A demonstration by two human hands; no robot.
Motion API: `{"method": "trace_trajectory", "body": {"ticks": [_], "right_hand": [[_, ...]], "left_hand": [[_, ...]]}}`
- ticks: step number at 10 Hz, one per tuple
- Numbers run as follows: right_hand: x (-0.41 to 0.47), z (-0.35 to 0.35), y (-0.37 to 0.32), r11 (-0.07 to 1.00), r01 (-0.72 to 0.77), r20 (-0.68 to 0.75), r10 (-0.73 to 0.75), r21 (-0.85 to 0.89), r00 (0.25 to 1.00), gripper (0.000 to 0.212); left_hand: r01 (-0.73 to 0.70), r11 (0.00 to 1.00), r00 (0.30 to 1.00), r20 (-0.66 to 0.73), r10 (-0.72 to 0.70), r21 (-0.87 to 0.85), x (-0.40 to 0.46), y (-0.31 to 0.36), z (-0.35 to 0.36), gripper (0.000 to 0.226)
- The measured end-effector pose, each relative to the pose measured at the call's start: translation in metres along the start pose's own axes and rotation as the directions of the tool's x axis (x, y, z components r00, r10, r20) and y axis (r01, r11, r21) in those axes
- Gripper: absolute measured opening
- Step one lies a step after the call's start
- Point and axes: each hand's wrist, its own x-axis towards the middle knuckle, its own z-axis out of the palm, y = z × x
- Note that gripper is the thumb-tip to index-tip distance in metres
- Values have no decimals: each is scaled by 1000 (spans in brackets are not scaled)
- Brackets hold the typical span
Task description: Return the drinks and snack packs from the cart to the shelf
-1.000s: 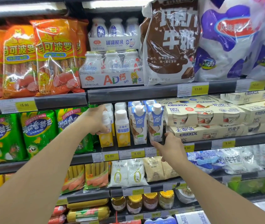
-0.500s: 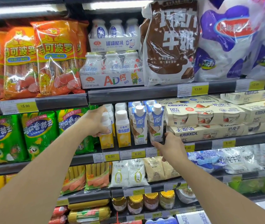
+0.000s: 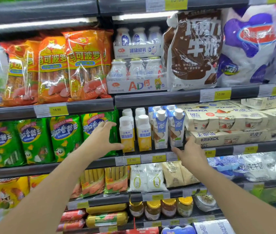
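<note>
Head view shows my left hand (image 3: 102,141) spread wide, fingers (image 3: 110,124) apart and holding nothing, just beside the yellow drink bottle (image 3: 126,135) at the front of the middle shelf (image 3: 100,163). My right hand (image 3: 190,153) is also empty, fingers loosely parted, index tip at the foot of the blue-and-white carton (image 3: 176,130). Both drinks stand upright in their rows. I judge the bottle to be stiff plastic, fairly light, a little slick on its printed sleeve; I would wrap it around the middle of the body, below the white cap. The carton is likely softer-walled and could dent, so I would hold its flat sides gently. No cart is in sight.
</note>
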Motion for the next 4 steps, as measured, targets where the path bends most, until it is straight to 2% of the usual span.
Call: {"method": "trace_trajectory", "body": {"ticks": [1, 2, 3, 4], "right_hand": [[-14, -4, -4, 1000, 26, 5, -26, 3, 1000, 56], [-28, -17, -9, 995, 74, 89, -68, -65, 994, 58], [-40, -31, -17, 980, 150, 154, -129, -133, 980, 62], [-51, -46, -26, 940, 250, 150, -219, -233, 964, 72]], "left_hand": [[-12, 998, 1000, 25, 10, 58, -10, -6, 0, 80], [-9, 986, 998, 66, -2, 167, -21, -9, -1, 72], [21, 955, 991, 121, -59, 295, -35, -12, -2, 75], [45, 928, 984, 143, -105, 370, -49, -8, -2, 78]]}}
